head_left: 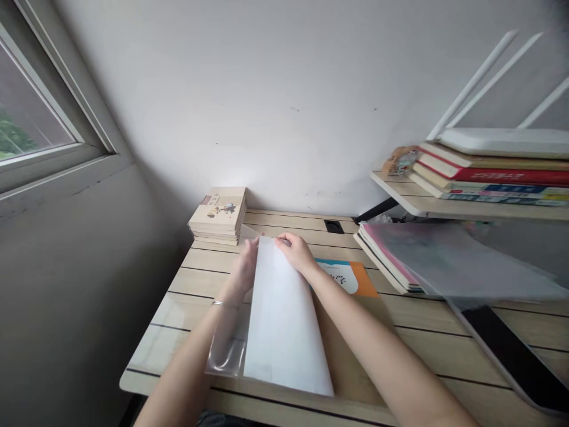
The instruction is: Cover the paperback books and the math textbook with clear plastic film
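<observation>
A book's white inner cover (282,332) stands partly raised and curved in front of me. My right hand (294,252) pinches its far edge between thumb and fingers. At its left edge, my left hand (246,267), slightly blurred and wearing a thin bracelet, is closed by the far corner around the edge of a clear plastic book cover (229,350). This plastic spreads out under my left forearm. An orange, blue and white printed cover (367,279) shows beyond my right forearm, partly hidden by it.
Small books (217,216) are stacked at the back left. A pile of booklets (389,261) with translucent plastic sheets (480,261) lies right, near a dark phone-like slab (515,356). Above, a shelf (400,193) holds books (493,172) and a white router (507,142).
</observation>
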Tool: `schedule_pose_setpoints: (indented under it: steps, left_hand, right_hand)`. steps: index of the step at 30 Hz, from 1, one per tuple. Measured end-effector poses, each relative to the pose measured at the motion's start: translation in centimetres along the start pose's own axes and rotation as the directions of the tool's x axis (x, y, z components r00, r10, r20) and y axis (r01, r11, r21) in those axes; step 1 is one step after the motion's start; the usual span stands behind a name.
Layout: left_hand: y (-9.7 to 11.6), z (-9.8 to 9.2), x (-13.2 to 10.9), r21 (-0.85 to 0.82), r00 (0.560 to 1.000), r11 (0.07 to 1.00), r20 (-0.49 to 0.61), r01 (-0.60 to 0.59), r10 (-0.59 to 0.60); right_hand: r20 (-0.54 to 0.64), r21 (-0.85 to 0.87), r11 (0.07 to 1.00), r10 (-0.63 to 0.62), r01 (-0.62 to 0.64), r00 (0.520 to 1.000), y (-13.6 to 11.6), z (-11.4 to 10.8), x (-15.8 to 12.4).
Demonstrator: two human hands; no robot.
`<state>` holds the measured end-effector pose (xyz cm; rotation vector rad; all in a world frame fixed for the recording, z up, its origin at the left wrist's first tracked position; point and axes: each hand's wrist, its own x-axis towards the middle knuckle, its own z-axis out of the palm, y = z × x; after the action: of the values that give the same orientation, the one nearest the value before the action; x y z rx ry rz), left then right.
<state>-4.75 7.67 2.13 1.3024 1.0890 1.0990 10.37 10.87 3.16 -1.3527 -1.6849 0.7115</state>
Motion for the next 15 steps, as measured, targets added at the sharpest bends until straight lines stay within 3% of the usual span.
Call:
schedule_pose_setpoints:
  steps: [5,9,15]
  left_hand:
    - [-0.2,0.4,0.1,-0.257,0.990,0.958,0.080,0.129,-0.112]
    - [-0.2,0.1,-0.3,-0.301,0.986,0.940,0.075,0.162,-0.145]
    - [1.2,1.6,-1.1,-0.282,0.988,0.947,0.082,0.152,-0.134]
  right_hand:
    - [-0.068,-0.044,0.999,0.000,-0.003,0.998,-0.1,0.7,0.1]
    - [-0.100,-0.119,0.993,0.015,-0.027,0.995,-0.3,1.3,0.0]
    - [-0.105,-0.229,0.973,0.017,-0.041,0.994,-1.0,1.6,-0.1]
